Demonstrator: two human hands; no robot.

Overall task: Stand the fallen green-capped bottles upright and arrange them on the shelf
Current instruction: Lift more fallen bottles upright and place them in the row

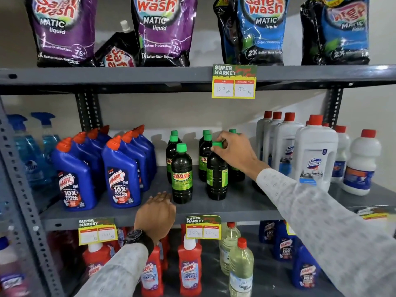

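Several dark bottles with green caps stand upright on the middle shelf in rows. The front left bottle shows a "Sunny" label. My right hand grips the cap of the front right bottle, which stands upright with its label turned sideways. More green-capped bottles stand behind these two; one at the back right is mostly hidden by my right hand. My left hand rests on the shelf's front edge just left of the Sunny bottle, holding nothing, fingers curled over the edge.
Blue Harpic bottles stand close on the left, white Domex bottles close on the right. Blue spray bottles stand at far left. Detergent pouches fill the shelf above; red and clear bottles fill the one below. Price tags hang on the edges.
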